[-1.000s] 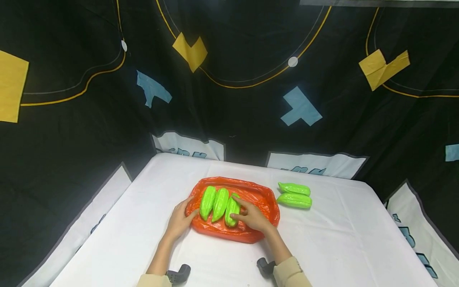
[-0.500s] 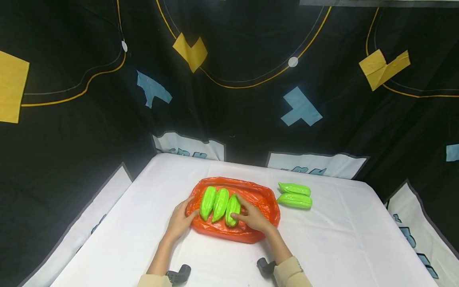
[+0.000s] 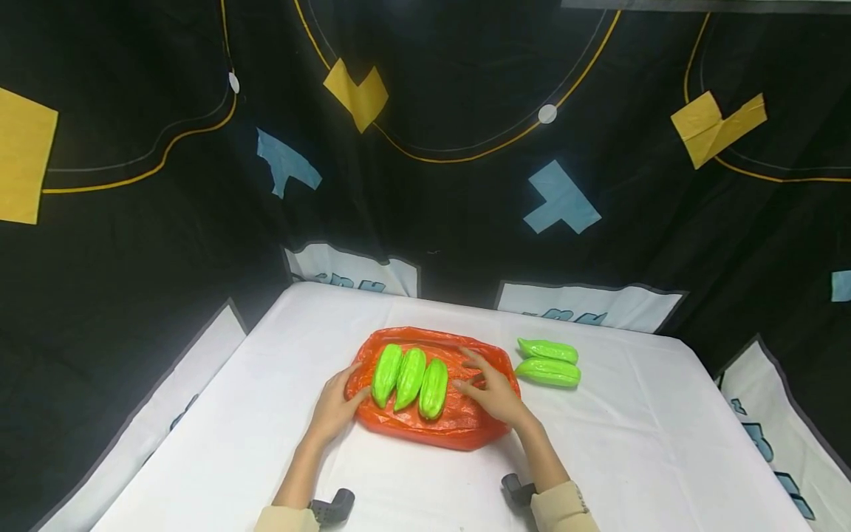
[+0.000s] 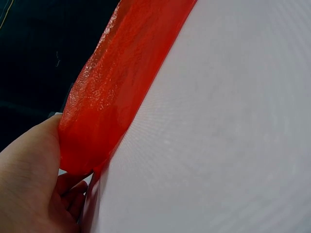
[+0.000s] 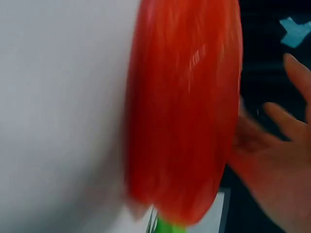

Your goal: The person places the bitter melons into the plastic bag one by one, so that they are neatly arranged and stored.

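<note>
Showing at the near edge, two tan sleeves (image 3: 286, 519) are cut off by the frame, with two dark wrist devices (image 3: 334, 508) beside them. Beyond, the left hand (image 3: 332, 410) clasps the left end of one red tray (image 3: 425, 432), and the right hand (image 3: 500, 395) is over its right part, fingers apart, holding nothing and covering some of it. In both wrist views the tray's wall blocks sight of its inside; in the blurred right one, a green patch (image 5: 170, 228) at the bottom is hard to make out. Three green vegetables (image 3: 410, 379) lie side by side in the tray. Two more vegetables (image 3: 549, 372) rest on the white tablecloth (image 3: 631, 436) near its right end. Behind hangs a black cloth (image 3: 432, 207) with three yellow patches (image 3: 359, 96) and three blue patches (image 3: 561, 198), the outermost cut off.
</note>
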### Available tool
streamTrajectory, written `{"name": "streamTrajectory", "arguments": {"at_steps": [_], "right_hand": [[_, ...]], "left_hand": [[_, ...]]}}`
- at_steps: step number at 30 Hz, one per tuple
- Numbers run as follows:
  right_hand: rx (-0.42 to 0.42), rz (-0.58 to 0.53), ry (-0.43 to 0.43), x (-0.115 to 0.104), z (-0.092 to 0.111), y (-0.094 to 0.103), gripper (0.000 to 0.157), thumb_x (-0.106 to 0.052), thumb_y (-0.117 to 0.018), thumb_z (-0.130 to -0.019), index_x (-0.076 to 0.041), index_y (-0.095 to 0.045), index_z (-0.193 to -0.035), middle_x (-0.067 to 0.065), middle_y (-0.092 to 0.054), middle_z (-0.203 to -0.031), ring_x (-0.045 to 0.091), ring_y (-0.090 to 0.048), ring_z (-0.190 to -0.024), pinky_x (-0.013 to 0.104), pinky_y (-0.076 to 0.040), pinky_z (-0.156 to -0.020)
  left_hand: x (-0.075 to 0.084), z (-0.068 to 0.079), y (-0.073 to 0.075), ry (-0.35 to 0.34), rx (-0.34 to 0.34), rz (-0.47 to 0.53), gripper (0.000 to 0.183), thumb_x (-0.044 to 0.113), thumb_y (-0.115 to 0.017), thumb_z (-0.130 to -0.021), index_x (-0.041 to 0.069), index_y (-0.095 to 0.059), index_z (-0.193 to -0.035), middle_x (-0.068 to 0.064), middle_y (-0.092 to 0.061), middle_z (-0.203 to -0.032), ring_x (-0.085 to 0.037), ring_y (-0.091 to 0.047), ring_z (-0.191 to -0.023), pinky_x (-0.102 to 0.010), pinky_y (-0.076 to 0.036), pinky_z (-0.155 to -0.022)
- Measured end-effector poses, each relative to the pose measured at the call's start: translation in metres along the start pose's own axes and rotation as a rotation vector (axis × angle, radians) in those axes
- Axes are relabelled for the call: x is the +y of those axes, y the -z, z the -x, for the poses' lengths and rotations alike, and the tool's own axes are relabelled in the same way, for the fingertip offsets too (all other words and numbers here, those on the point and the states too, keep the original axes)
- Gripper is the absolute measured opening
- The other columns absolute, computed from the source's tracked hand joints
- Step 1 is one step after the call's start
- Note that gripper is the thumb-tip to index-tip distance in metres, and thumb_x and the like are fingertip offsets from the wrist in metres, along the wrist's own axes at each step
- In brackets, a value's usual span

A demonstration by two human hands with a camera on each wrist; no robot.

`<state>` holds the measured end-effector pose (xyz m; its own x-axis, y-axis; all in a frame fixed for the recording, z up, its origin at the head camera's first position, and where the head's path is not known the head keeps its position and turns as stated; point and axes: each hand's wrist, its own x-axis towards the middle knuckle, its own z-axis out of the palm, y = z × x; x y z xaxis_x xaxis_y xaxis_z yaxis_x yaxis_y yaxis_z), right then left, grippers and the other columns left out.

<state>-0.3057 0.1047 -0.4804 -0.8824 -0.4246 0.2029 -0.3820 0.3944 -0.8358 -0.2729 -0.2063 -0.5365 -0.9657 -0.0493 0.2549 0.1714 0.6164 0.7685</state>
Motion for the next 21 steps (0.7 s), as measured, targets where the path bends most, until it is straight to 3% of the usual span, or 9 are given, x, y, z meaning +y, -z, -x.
{"name": "streamTrajectory", "arguments": {"at_steps": [5, 9, 15, 21], "right_hand": [[0.243, -0.121, 0.148, -0.017, 0.005, 0.030, 0.053, -0.006, -0.062, -0.088, -0.006, -0.041, -0.136, 0.026, -0.057, -0.116, 0.034, -0.057, -0.095, 0.043, -0.048, -0.085], [0.381, -0.070, 0.162, -0.019, 0.010, 0.054, 0.049, -0.001, -0.061, -0.087, -0.004, -0.045, -0.132, 0.023, -0.060, -0.113, 0.036, -0.056, -0.095, 0.030, -0.048, -0.082], [0.454, 0.076, 0.123, 0.022, 0.012, 0.086, 0.048, -0.004, -0.066, -0.084, -0.013, -0.052, -0.129, 0.013, -0.060, -0.117, 0.030, -0.051, -0.105, 0.049, -0.040, -0.088], [0.444, 0.179, 0.086, 0.050, 0.024, 0.105, 0.046, -0.012, -0.069, -0.082, -0.016, -0.057, -0.126, 0.008, -0.056, -0.124, 0.025, -0.042, -0.114, 0.052, -0.034, -0.094]], "left_hand": [[0.001, 0.000, 0.001, -0.006, 0.000, -0.008, 0.056, 0.028, -0.062, -0.088, 0.005, -0.043, -0.136, -0.021, -0.045, -0.134, -0.039, -0.037, -0.124, -0.055, -0.025, -0.104], [0.001, -0.001, 0.002, -0.007, -0.003, -0.015, 0.057, 0.029, -0.061, -0.089, 0.005, -0.043, -0.136, -0.020, -0.045, -0.135, -0.039, -0.037, -0.125, -0.055, -0.025, -0.104], [0.000, -0.001, 0.001, 0.008, -0.013, -0.005, 0.058, 0.030, -0.061, -0.089, 0.006, -0.042, -0.137, -0.020, -0.044, -0.135, -0.039, -0.036, -0.126, -0.055, -0.025, -0.104], [0.000, -0.001, 0.000, 0.005, -0.013, -0.004, 0.057, 0.031, -0.061, -0.089, 0.006, -0.042, -0.137, -0.020, -0.044, -0.135, -0.039, -0.036, -0.125, -0.055, -0.025, -0.104]]}}
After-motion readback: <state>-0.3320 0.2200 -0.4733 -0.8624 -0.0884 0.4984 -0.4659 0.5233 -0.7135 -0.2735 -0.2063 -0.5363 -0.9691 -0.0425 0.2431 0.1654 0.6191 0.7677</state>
